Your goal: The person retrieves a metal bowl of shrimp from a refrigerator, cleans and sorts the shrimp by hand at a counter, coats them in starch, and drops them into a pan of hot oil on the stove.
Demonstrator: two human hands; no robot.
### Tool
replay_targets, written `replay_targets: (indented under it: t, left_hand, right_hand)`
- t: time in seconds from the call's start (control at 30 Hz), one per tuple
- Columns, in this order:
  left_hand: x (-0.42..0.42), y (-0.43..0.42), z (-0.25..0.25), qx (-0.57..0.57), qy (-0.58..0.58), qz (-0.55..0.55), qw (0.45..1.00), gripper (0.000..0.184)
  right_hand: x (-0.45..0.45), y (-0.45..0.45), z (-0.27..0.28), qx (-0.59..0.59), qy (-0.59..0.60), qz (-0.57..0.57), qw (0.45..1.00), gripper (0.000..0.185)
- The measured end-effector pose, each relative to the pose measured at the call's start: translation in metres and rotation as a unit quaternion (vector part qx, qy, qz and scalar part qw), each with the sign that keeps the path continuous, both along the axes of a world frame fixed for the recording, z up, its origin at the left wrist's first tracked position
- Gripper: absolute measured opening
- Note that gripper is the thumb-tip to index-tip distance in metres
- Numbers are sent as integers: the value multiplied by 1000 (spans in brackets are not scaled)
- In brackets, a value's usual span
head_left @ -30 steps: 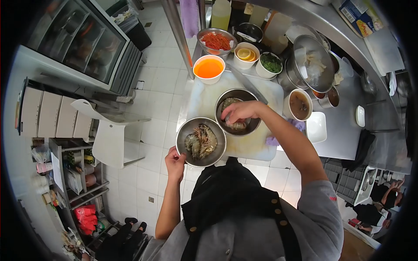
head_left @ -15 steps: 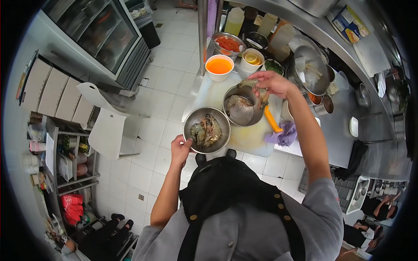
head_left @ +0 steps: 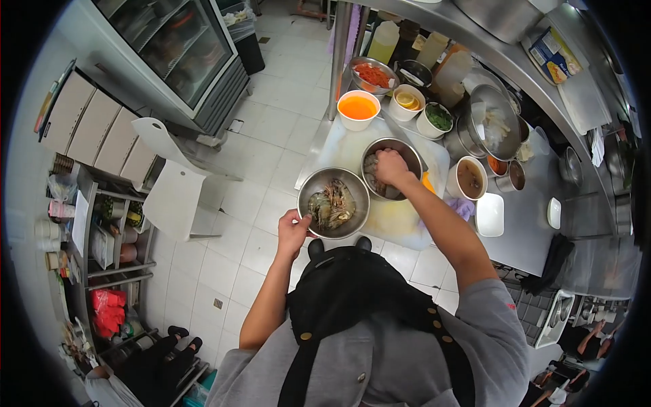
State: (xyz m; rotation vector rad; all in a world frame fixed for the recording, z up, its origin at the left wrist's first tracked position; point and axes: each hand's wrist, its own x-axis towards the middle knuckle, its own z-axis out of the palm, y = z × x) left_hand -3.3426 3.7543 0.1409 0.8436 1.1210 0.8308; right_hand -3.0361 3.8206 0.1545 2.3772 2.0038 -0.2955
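A steel bowl [head_left: 333, 203] of raw shrimp [head_left: 332, 205] overhangs the front left of the white cutting board [head_left: 386, 224]. My left hand [head_left: 294, 230] grips its left rim, thumb over the edge. Beside it on the board stands a second steel bowl [head_left: 411, 152], also with shrimp [head_left: 370, 166] inside. My right hand [head_left: 391, 168] reaches down into this second bowl with its fingers curled together among the shrimp; what they pinch is hidden. A yellow handle [head_left: 427, 182] and a purple cloth [head_left: 462, 207] show right of that bowl.
Behind the board are an orange liquid tub [head_left: 357, 107], lemon slices [head_left: 407, 101], green leaves [head_left: 439, 117] and shredded carrot [head_left: 371, 74]. A tub of brown liquid [head_left: 468, 178] and a white dish [head_left: 489, 214] stand to the right. Left is a white chair [head_left: 173, 197]; another person's legs [head_left: 163, 359] show lower left.
My right hand lifted shrimp above the second bowl half a second ago and is now back down inside it. My left hand keeps hold of the first bowl. The view has shifted.
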Motion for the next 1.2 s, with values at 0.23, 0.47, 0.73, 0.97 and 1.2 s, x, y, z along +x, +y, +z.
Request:
replay_targets:
  t: [0.23, 0.47, 0.73, 0.97, 1.2]
  left_hand:
    - [2, 2, -4, 35, 22, -3, 999, 20]
    - [-4, -3, 0, 12, -9, -12, 1000, 24]
    - [6, -2, 55, 309, 294, 124, 896, 20]
    - [57, 19, 91, 468, 205, 12, 860, 14]
    - [62, -2, 76, 391, 174, -16, 904, 10]
  right_hand:
    - [9, 1, 0, -42, 182, -32, 982, 35]
    - [12, -9, 17, 105, 254, -63, 960, 35]
    - [21, -53, 64, 260, 507, -19, 822, 26]
    - [23, -53, 68, 240, 515, -49, 822, 24]
    - [-4, -37, 48, -68, 67, -65, 993, 33]
